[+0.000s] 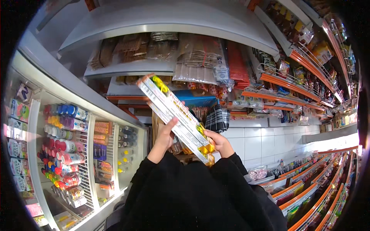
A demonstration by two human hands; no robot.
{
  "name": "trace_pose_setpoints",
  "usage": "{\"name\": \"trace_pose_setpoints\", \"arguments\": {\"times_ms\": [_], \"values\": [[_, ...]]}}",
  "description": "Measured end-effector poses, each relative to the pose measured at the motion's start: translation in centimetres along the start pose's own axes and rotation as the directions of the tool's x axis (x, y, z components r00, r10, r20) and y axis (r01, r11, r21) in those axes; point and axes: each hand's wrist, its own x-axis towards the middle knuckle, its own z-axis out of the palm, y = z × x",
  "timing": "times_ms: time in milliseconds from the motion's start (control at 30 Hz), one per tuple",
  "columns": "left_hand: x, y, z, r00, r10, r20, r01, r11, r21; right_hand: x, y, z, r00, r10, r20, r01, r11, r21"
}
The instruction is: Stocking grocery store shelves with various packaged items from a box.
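Note:
Two long, narrow cardboard boxes (169, 103), white with yellow and red print, lie together in my hands, slanting from upper left to lower right. My left hand (163, 140) is closed on their left side, thumb on top near the middle. At the lower right end my right hand (219, 141) grips the boxes from the other side, with its thumb on the printed face. Most of my fingers are hidden under the cartons. Past the boxes hangs a black-and-white plaid bag (217, 118).
A refrigerated cabinet (67, 84) with bottles (69, 146) stands on the left. Ahead, white shelves (162, 27) hold packs of plastic bags (198, 54). Racks with orange edges (296, 90) carry packaged goods along the right. White wall tiles (252, 146) show between them.

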Motion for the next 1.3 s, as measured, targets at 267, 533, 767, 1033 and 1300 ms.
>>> {"name": "trace_pose_setpoints", "arguments": {"times_ms": [267, 533, 767, 1033, 1300], "values": [[2.3, 7.1, 4.8, 0.906, 0.416, 0.076, -0.414, 0.835, 0.362, 2.3, -3.1, 7.7, 0.951, -0.309, 0.018, 0.293, 0.883, -0.366], [0.8, 7.1, 5.6, 0.889, 0.412, 0.200, -0.452, 0.723, 0.522, 3.5, -1.1, 8.8, 0.973, -0.231, 0.002, 0.229, 0.967, 0.109], [1.2, 5.9, 5.0, 0.916, 0.333, 0.224, -0.401, 0.778, 0.484, 4.9, -2.2, 6.6, 0.948, -0.314, -0.056, 0.319, 0.929, 0.189], [2.7, 7.8, 5.6, 0.891, 0.419, 0.174, -0.454, 0.810, 0.372, 3.6, -3.9, 8.6, 0.936, -0.345, -0.070, 0.352, 0.922, 0.160], [3.7, 9.2, 5.6, 0.864, 0.482, 0.142, -0.501, 0.805, 0.318, 2.6, -4.6, 10.2, 0.895, -0.445, 0.025, 0.435, 0.884, 0.168]]}}
